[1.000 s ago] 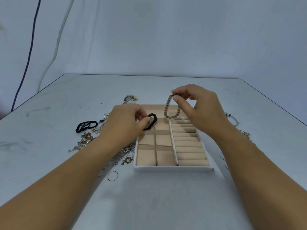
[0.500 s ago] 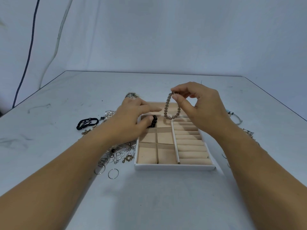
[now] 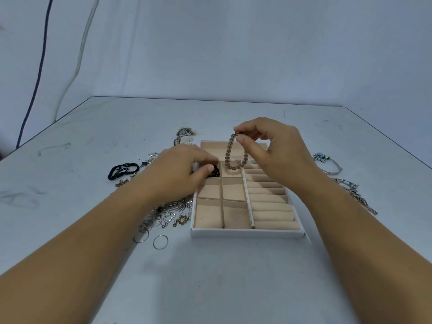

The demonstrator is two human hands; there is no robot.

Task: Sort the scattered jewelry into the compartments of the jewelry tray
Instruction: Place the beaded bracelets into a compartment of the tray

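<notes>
A white rectangular jewelry tray [image 3: 247,233] lined in beige velvet lies flat on the tabletop [image 3: 233,277]. A black beaded bracelet [image 3: 215,173] sits in its far-left square compartment, held by the left grip [image 3: 177,169]. A brown beaded bracelet [image 3: 228,157] hangs as a loop, pinched by the right grip [image 3: 273,148], over the neighbouring compartment. Silver rings [image 3: 160,242] lie left of the tray and a silver chain [image 3: 355,195] right of it.

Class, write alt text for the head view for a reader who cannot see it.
The right hand holds a brown bead bracelet dangling over a jewelry tray, while the left hand pinches a black bead bracelet in one compartment.
</notes>
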